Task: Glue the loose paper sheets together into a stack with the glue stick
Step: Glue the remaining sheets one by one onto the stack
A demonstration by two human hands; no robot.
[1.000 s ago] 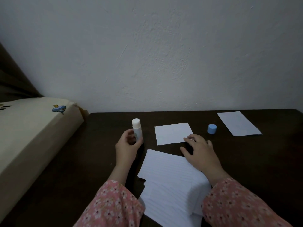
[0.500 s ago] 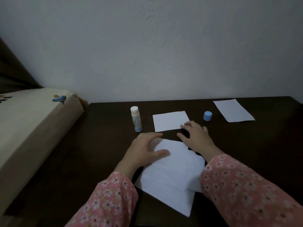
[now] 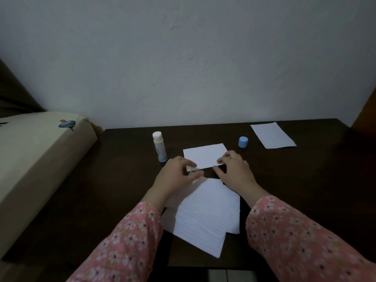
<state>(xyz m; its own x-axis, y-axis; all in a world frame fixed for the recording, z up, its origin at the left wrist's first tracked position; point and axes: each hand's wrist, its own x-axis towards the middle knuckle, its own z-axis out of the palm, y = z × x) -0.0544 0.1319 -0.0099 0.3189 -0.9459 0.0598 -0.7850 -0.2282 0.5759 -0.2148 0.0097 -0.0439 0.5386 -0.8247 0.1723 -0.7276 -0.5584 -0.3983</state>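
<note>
Left hand (image 3: 179, 176) and right hand (image 3: 234, 169) pinch the near corners of a small sheet (image 3: 205, 154); glue stick (image 3: 159, 146) stands uncapped just left of it, cap (image 3: 243, 142) apart. Judged early: the fanned pile (image 3: 203, 216) and a far sheet (image 3: 272, 135) lie loose on the surface (image 3: 305, 180), unglued.

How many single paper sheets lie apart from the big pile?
2. One small sheet lies between the glue stick and the blue cap, with both hands at its near edge. Another sheet lies at the table's far right. The pile may hide more.
</note>
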